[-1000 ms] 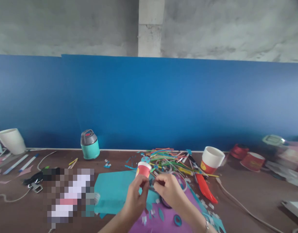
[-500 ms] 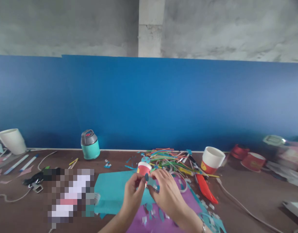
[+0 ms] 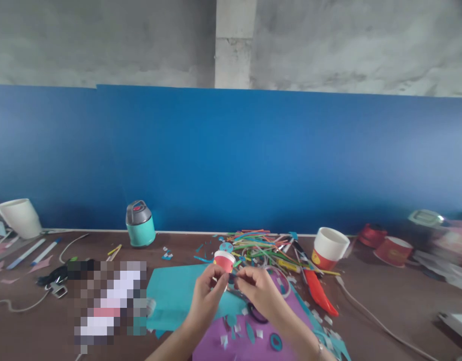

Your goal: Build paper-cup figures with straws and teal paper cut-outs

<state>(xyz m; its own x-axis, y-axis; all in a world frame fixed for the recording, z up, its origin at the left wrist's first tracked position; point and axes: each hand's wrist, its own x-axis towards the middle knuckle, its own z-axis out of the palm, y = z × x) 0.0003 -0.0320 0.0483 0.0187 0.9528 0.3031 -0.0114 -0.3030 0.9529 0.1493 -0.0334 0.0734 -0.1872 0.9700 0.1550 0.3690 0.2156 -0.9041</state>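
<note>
My left hand (image 3: 207,296) and my right hand (image 3: 260,293) meet fingertip to fingertip above the table, both pinched on a small dark-blue paper cutout (image 3: 233,275). Just behind the fingers stands a small red paper cup (image 3: 223,261) with a white rim. Under my hands lie a teal sheet (image 3: 174,296) and a purple sheet (image 3: 238,346) strewn with small teal and white scraps. A black scissors handle (image 3: 256,315) shows below my right hand.
A heap of coloured strips (image 3: 261,243) lies behind the cup. A white and red cup (image 3: 327,247), an orange-red tool (image 3: 318,293) and a cable (image 3: 373,318) are on the right. A teal canister (image 3: 139,223), a tipped white cup (image 3: 19,218) and pens (image 3: 27,253) are on the left.
My right hand drew back a little to the right and up from the sheet. Both hands now pinch the small cutout closer together in front of the red cup.
</note>
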